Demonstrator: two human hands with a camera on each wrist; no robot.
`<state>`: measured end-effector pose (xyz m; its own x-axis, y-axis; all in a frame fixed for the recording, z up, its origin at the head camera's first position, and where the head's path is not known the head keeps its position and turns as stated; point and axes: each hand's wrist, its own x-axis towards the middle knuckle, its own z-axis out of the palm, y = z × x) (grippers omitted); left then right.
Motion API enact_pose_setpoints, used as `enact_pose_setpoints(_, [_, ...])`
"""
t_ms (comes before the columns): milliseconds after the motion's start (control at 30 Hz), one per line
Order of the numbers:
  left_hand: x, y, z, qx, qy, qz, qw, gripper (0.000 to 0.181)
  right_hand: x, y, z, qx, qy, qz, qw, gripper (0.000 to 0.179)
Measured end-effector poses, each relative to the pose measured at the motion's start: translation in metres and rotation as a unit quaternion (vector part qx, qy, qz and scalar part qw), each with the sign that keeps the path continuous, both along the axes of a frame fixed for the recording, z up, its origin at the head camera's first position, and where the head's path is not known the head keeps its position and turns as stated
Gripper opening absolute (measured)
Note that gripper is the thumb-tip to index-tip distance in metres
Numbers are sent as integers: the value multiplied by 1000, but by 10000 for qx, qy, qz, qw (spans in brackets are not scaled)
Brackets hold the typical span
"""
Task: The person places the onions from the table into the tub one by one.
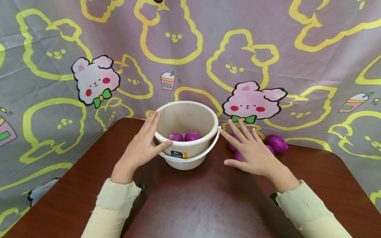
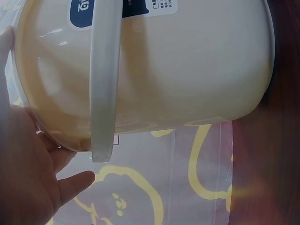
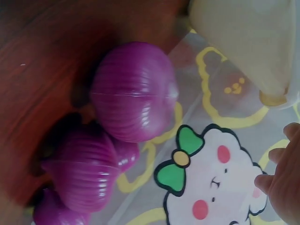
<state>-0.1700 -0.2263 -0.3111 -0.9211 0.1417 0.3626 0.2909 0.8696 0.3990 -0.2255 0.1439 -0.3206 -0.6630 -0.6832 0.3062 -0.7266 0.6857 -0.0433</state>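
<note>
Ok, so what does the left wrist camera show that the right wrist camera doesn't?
Only the left wrist view shows the left hand at the bucket's rim and the dark blue and white label on the bucket.
Only the right wrist view shows the purple onions, the right hand and the green-bowed rabbit print.
Both share the bucket, the patterned cloth and the brown table.

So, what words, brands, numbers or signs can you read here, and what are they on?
Bucket label, head view: white lettering on dark blue, too blurred to read.
Label, left wrist view: "广东", probably, starting a line; other print too small, the larger white character cut off.
Patterned cloth and purple onions: no words or numbers I can make out.
</note>
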Motion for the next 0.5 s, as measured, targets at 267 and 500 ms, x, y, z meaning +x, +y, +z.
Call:
enact_pose_setpoints(267, [0, 1, 0, 0, -8, 21, 10000, 103, -4, 9, -12, -19, -199, -103, 9997, 94])
enact_pose_setpoints(500, [0, 1, 0, 8, 8, 26, 10000, 102, -8, 16, -23, -58, -363, -192, 9991, 94])
